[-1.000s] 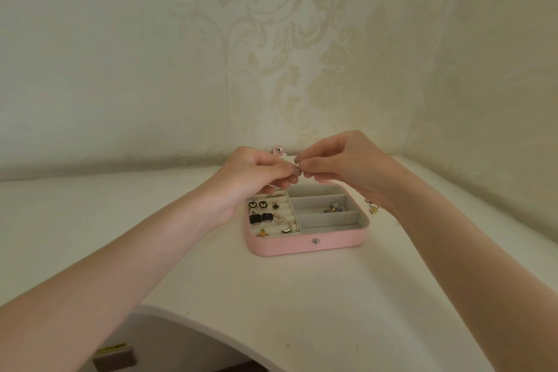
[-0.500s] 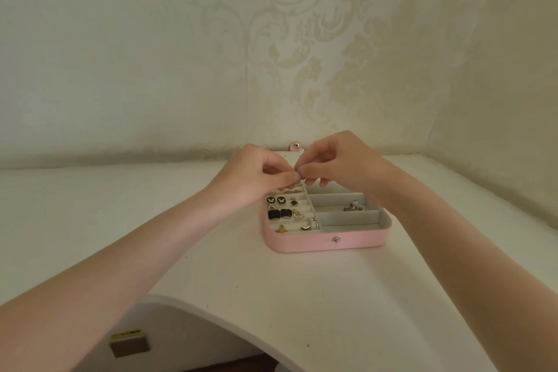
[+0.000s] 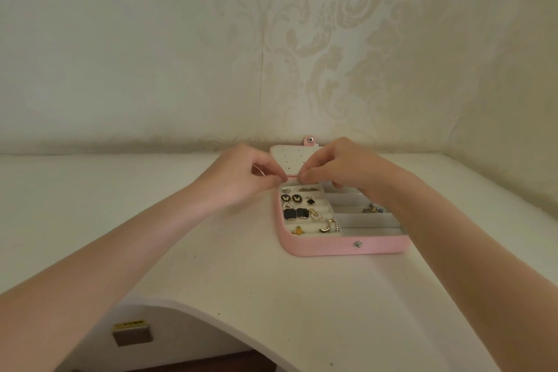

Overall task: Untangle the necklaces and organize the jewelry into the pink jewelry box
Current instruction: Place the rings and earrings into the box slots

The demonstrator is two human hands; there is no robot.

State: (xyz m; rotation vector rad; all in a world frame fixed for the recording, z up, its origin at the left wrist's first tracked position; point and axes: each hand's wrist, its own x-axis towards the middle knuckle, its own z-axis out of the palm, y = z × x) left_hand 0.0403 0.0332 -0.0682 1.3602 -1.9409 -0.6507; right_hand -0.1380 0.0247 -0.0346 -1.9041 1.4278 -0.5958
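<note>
White table (image 3: pixel 241 275), near edge curved; a small brown tag with a yellow label (image 3: pixel 132 333) sits below the edge at 7 o'clock. Both forearms reach in from the lower corners.

Pink jewelry box (image 3: pixel 341 246) lies open on the table, right of centre, snap (image 3: pixel 357 244) on its front wall. Left half: ring rolls holding black butterfly studs (image 3: pixel 291 198), two black square earrings (image 3: pixel 296 213), a gold bee (image 3: pixel 298 230), a gold hoop (image 3: pixel 327 226). Right half: long compartments; a small cluster of jewelry (image 3: pixel 373 209) in one at 3 o'clock.

Left hand (image 3: pixel 241 174) and right hand (image 3: pixel 338 164) hover over the box's far edge, fingertips nearly meeting. Each pinches thumb to forefinger; the item pinched is too small to identify.

Lid (image 3: pixel 290 157) lies open behind, at 12 o'clock, pink tab (image 3: pixel 309 140) against the patterned wall (image 3: pixel 332 39).
</note>
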